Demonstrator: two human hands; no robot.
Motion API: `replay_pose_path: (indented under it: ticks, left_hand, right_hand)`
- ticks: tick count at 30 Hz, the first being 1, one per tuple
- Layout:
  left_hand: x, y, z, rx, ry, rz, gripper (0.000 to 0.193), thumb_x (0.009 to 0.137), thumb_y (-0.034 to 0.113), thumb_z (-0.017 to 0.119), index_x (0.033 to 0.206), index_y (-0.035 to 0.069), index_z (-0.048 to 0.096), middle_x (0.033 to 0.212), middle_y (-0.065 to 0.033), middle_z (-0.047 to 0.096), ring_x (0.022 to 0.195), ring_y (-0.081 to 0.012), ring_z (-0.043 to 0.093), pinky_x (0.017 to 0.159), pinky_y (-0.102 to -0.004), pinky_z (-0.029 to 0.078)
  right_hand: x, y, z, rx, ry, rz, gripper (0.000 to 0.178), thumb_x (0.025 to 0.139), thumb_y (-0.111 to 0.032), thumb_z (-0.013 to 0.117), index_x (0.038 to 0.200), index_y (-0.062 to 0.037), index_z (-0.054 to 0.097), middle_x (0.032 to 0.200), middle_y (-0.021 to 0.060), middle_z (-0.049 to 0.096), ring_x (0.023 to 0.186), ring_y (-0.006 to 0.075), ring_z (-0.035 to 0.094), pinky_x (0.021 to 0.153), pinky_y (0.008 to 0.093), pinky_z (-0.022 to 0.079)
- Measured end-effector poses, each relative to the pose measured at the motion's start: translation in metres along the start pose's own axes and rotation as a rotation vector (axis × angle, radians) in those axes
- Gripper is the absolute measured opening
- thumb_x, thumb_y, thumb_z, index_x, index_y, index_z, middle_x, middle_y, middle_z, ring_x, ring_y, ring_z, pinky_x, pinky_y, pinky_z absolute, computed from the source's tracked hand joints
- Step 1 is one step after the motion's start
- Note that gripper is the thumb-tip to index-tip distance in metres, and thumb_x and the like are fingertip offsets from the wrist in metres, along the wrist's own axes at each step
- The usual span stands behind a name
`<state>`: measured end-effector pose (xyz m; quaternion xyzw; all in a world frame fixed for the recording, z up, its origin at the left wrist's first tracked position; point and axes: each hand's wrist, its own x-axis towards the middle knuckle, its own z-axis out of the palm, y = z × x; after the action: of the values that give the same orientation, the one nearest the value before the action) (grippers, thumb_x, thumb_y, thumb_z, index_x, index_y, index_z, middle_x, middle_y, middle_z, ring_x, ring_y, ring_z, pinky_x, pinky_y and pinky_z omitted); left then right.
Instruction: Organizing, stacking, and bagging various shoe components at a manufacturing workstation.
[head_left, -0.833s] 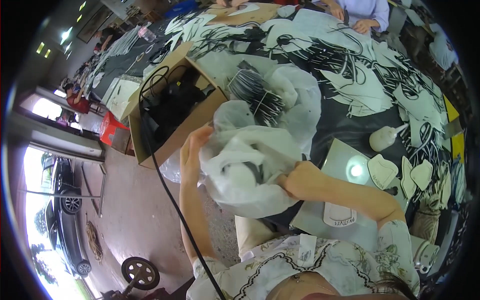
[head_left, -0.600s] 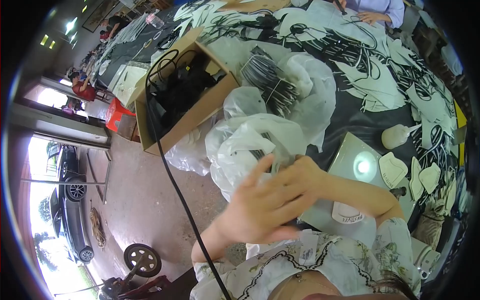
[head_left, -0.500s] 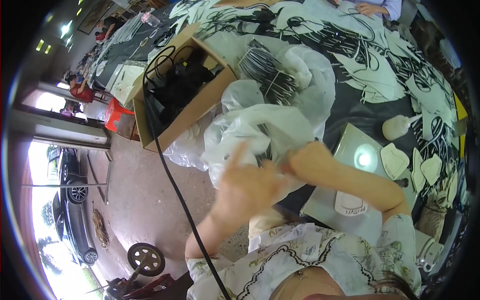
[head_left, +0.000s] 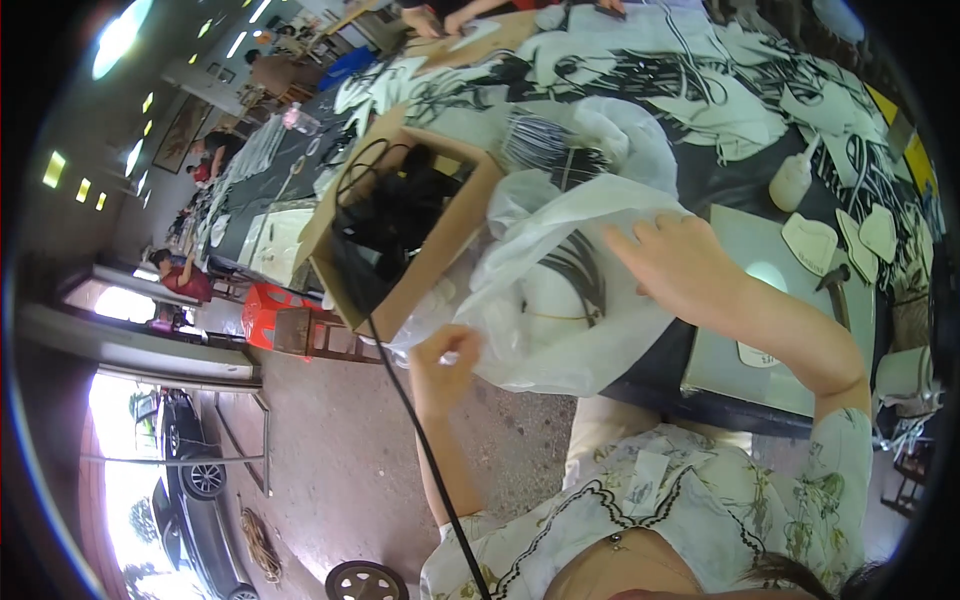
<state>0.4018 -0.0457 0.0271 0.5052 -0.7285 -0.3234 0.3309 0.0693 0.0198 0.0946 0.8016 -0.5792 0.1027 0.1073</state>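
Over table edge (head_left: 655,375), open bag (head_left: 590,360)

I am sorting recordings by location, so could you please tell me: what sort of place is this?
It is most likely a workshop for handwork: a dark table bears heaps of flat white pieces, and a hammer lies on a grey board.

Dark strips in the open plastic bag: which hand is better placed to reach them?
Probably the right hand: it is at the right side of the plastic bag, close beside the dark strips. The left hand is by the bag's lower left, farther from them.
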Motion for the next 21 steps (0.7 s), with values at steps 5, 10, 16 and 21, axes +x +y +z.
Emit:
replay_pose_path:
  ticks: [5, 10, 16, 21]
  left_hand:
    - [0.03, 0.004, -0.076, 0.237, 0.738, 0.385, 0.04, 0.079, 0.014, 0.075, 0.114, -0.001, 0.062, 0.066, -0.001, 0.051, 0.059, -0.0118, 0.048, 0.057, -0.0253, 0.041]
    - [0.1, 0.051, -0.129, -0.041, 0.484, 0.376, 0.046, 0.098, 0.036, 0.047, 0.127, 0.0, 0.052, 0.096, -0.01, 0.066, 0.079, -0.0174, 0.064, 0.071, -0.0277, 0.049]
    - [0.084, 0.118, -0.205, -0.421, 0.833, 0.807, 0.057, 0.1, 0.047, 0.029, 0.115, -0.002, 0.055, 0.099, -0.0226, 0.064, 0.096, -0.0309, 0.063, 0.083, -0.0381, 0.052]
    - [-0.055, 0.141, -0.228, -0.656, 0.564, 1.112, 0.045, 0.098, 0.046, 0.033, 0.08, 0.01, 0.053, 0.053, -0.0004, 0.035, 0.049, -0.0146, 0.035, 0.057, -0.0305, 0.031]
  right_hand:
    - [0.013, -0.028, -0.039, 0.102, 0.31, -0.203, 0.019, 0.076, -0.017, 0.069, 0.087, -0.0044, 0.06, 0.077, 0.0064, 0.062, 0.072, 0.023, 0.063, 0.067, 0.0399, 0.05]
    - [0.078, -0.061, -0.044, 0.418, 0.22, -0.308, 0.024, 0.079, -0.021, 0.069, 0.091, -0.0031, 0.058, 0.088, 0.0088, 0.06, 0.081, 0.0277, 0.063, 0.072, 0.0414, 0.05]
    - [0.157, -0.059, 0.002, 0.498, 0.012, -0.232, 0.037, 0.079, -0.022, 0.068, 0.108, -0.0023, 0.057, 0.106, 0.0105, 0.057, 0.097, 0.0295, 0.059, 0.081, 0.0412, 0.049]
    - [0.176, -0.041, 0.025, 0.487, 0.017, -0.303, 0.048, 0.076, -0.023, 0.069, 0.118, -0.0013, 0.056, 0.119, 0.0118, 0.054, 0.109, 0.0298, 0.054, 0.09, 0.0399, 0.046]
